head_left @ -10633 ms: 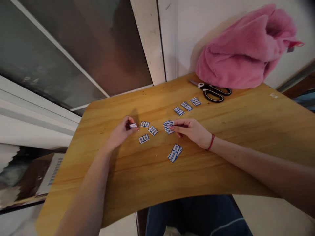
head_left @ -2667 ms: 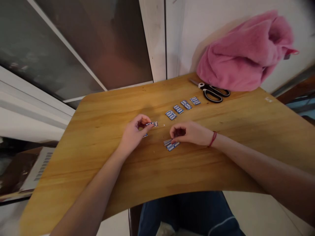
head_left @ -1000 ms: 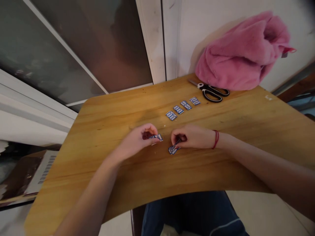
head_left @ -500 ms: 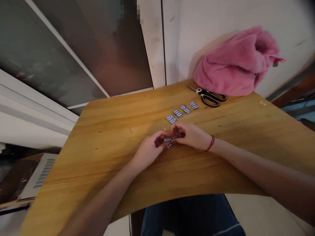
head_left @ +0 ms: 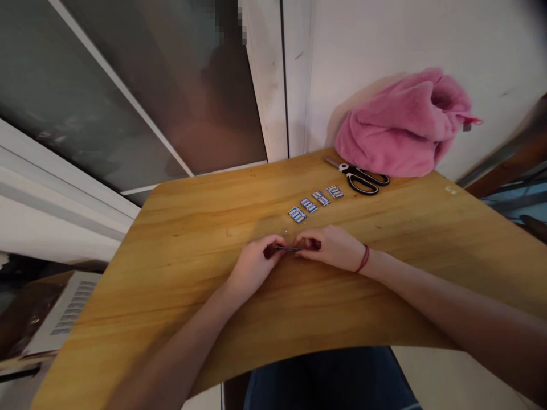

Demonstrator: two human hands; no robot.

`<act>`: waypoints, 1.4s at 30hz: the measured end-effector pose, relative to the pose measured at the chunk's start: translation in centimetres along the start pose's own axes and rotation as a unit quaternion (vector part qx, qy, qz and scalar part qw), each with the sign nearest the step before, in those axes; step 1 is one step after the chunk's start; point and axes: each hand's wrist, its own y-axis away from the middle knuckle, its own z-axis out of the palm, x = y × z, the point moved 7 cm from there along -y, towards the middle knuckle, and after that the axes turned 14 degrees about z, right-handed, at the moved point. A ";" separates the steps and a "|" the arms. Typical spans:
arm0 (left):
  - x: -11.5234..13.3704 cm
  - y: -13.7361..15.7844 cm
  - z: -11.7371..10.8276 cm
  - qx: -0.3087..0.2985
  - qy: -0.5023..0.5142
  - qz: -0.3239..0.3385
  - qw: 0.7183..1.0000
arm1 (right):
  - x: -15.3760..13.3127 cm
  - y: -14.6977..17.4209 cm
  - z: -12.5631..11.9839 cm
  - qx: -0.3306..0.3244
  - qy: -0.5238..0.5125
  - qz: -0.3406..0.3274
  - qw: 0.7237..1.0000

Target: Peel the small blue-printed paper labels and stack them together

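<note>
Above the middle of the table, my left hand [head_left: 255, 257] pinches one end of a small thin flat piece [head_left: 286, 249], seen almost edge-on. My right hand [head_left: 331, 246], with a red cord round its wrist, grips the other end between thumb and fingers. Just beyond the hands, several small blue-and-white striped flat pieces lie in a slanting row, the nearest striped piece [head_left: 297, 214] close to my right fingers and the farthest striped piece [head_left: 335, 192] by the scissors. Tiny light specks lie near my fingertips.
Black-handled scissors [head_left: 363, 178] lie at the back of the wooden table [head_left: 179, 285]. Behind them a pink plush bundle [head_left: 397, 131] leans on the white wall [head_left: 376, 40]. A glass-panelled door [head_left: 171, 85] borders the far left edge. An open cardboard box [head_left: 47, 285] sits at lower left.
The piece between my hands has tipped from showing its striped face to nearly edge-on. My hands have drawn slightly apart. The whole view has shifted a little.
</note>
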 end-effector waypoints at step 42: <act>-0.3 -0.2 0.8 -0.078 0.060 -0.004 0.995 | 1.0 -0.7 -0.9 -0.058 -0.121 0.036 0.990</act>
